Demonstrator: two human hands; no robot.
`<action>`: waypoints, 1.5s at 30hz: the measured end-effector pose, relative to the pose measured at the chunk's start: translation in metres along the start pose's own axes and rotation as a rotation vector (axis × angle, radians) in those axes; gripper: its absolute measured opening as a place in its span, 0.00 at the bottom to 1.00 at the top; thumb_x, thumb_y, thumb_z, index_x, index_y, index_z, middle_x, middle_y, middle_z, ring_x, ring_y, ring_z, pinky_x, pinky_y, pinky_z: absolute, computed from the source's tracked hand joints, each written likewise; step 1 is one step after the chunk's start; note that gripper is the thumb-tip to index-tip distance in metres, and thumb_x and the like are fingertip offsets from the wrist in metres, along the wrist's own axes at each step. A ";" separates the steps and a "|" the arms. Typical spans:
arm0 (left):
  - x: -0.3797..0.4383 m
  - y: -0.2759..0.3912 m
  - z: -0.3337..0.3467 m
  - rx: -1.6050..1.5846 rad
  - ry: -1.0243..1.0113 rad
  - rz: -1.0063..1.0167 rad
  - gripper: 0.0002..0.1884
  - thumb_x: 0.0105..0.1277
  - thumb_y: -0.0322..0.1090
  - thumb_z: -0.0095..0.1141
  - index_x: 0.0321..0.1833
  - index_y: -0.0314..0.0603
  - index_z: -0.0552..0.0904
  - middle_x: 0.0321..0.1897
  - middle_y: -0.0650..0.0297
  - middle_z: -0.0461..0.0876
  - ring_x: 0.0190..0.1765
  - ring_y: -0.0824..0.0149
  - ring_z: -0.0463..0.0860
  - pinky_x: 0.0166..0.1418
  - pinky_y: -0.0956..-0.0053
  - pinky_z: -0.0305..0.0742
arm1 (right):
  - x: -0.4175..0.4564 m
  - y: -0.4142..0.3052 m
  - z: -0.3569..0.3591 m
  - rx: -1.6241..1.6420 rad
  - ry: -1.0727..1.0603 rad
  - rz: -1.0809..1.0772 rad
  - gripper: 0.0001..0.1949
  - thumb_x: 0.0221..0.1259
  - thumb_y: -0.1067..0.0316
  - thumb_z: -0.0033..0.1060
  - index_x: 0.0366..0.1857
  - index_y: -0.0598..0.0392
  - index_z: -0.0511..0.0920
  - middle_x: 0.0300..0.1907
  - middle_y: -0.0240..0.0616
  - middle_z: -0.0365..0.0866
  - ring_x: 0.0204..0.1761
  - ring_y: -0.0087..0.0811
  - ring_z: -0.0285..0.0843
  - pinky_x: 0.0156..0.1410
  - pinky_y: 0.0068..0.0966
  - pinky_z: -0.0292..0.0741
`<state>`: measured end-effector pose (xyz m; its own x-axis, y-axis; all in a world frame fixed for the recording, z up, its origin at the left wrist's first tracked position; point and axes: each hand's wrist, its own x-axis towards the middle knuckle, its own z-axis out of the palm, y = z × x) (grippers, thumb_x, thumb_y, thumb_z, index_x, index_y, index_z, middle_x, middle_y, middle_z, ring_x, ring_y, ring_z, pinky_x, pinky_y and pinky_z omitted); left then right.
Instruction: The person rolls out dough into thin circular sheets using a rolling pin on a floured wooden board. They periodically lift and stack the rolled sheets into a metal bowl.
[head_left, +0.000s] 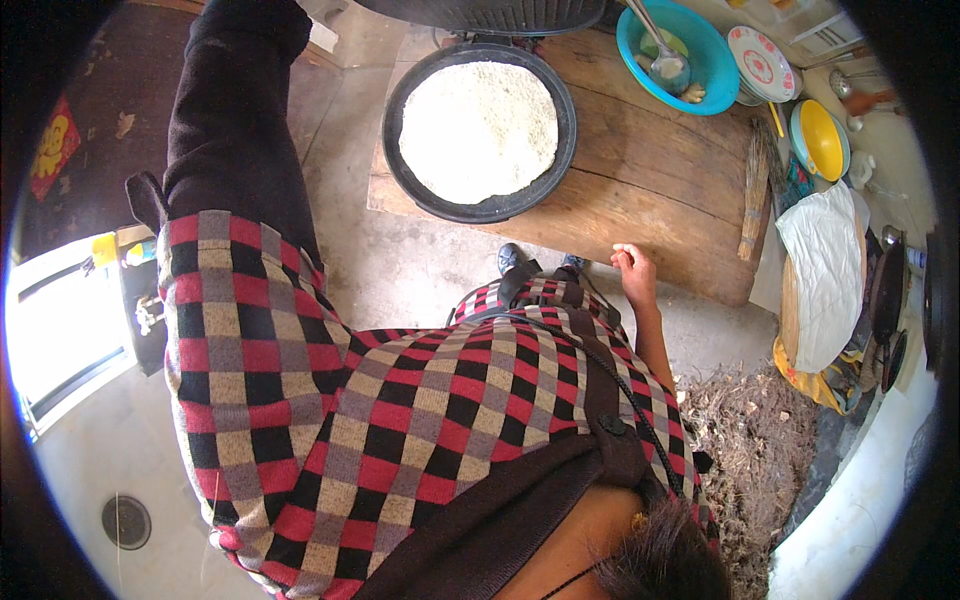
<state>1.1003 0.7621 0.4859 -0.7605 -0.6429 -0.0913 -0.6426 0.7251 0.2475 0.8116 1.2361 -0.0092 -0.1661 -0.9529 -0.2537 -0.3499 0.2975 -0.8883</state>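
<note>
My right hand (636, 271) hangs by the front edge of a wooden table (645, 180), fingers curled in, with nothing visible in them. My left arm reaches up the left side in a dark sleeve (236, 135); its hand is out of view past the top edge. Before me on the table rests a round black electric griddle (480, 215). A large pale flatbread (480, 131) covers most of its cooking surface and looks overexposed. The griddle's ridged black lid (495, 16) is raised behind it, partly cut off by the frame.
At the back right stand a blue plastic basin (724, 82) holding a metal ladle (667, 64), stacked plates (761, 64) and a yellow bowl (821, 139). A straw whisk broom (754, 191) lies on the table's right end. Dry plant matter (750, 442) is heaped at lower right.
</note>
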 end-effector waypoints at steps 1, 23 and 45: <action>-0.001 0.000 0.000 0.000 0.008 -0.022 0.20 0.71 0.52 0.58 0.46 0.40 0.87 0.35 0.66 0.84 0.40 0.72 0.79 0.44 0.73 0.74 | 0.000 0.000 0.000 -0.006 0.001 0.004 0.11 0.70 0.67 0.53 0.47 0.60 0.82 0.35 0.39 0.88 0.35 0.27 0.86 0.46 0.26 0.80; 0.016 -0.021 -0.007 -0.010 0.138 0.030 0.16 0.70 0.47 0.59 0.44 0.40 0.88 0.33 0.64 0.86 0.35 0.71 0.81 0.40 0.76 0.75 | 0.003 0.005 0.000 -0.004 -0.026 -0.004 0.11 0.69 0.68 0.52 0.46 0.60 0.82 0.34 0.41 0.87 0.35 0.29 0.86 0.45 0.27 0.80; -0.056 -0.126 -0.023 -0.691 0.813 -0.263 0.20 0.73 0.43 0.51 0.58 0.35 0.81 0.45 0.57 0.86 0.39 0.60 0.85 0.43 0.67 0.78 | 0.005 0.006 0.003 0.052 -0.046 0.017 0.11 0.69 0.69 0.52 0.49 0.61 0.81 0.36 0.39 0.86 0.35 0.26 0.84 0.47 0.25 0.80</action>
<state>1.2258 0.7008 0.4818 -0.1557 -0.9118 0.3799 -0.3918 0.4100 0.8236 0.8113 1.2331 -0.0165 -0.1281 -0.9499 -0.2850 -0.2987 0.3110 -0.9023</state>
